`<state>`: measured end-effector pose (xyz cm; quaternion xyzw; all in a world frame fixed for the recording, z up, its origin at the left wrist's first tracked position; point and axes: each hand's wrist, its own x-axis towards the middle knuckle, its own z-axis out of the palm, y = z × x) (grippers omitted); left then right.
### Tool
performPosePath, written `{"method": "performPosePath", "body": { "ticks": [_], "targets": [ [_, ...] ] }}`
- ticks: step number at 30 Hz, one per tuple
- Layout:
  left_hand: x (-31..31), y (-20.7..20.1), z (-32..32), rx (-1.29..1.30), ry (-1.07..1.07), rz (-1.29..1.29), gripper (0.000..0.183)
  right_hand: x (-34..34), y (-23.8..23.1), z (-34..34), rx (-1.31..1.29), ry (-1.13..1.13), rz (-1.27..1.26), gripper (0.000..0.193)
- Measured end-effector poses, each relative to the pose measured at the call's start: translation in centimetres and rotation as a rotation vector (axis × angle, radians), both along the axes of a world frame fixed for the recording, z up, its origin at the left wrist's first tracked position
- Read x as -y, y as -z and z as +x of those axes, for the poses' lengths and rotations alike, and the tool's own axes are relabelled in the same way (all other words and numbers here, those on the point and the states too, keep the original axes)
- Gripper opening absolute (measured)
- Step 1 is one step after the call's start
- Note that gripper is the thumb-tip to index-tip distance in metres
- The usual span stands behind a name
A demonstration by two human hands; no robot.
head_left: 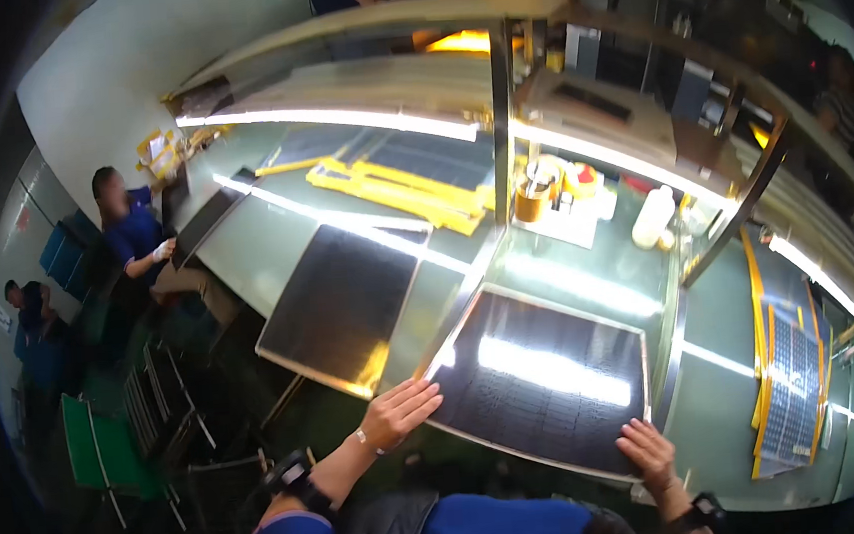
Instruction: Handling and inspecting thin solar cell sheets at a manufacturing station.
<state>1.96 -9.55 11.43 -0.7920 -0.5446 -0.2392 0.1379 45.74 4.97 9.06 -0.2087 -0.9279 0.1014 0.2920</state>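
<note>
A dark, glossy rectangular panel [485,368] with a thin pale border lies on the bench before me; it looks like a solar panel. Lamp light reflects in a bright band across it. My left hand [401,413] rests at its near left corner, fingers stretched out flat over the edge. At the near right corner, my right hand [650,453] touches the rim with its fingers extended. Neither hand is wrapped around anything. To the left lies a second dark panel [334,299], apart from my hands.
A metal post [505,130] and lit shelf rise behind the panel. A white bottle [654,217] and a brown pot [532,198] stand beyond it. Yellow-edged panels [793,389] lie right. A co-worker [143,229] handles a dark panel at far left, near a green chair [110,448].
</note>
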Motion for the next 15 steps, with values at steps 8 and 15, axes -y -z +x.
{"method": "performPosePath", "body": {
  "ticks": [8, 15],
  "targets": [
    [10.2, -19.6, -9.9, 0.336, -0.264, 0.961, 0.068, -10.7, -21.4, -17.9, -0.733, -0.089, 0.297, 0.013],
    [13.9, -9.8, -15.0, 1.175, -0.626, 0.551, 0.022, -28.1, -27.7, -42.7, -1.417, 0.102, -0.743, 0.024]
  ]
}}
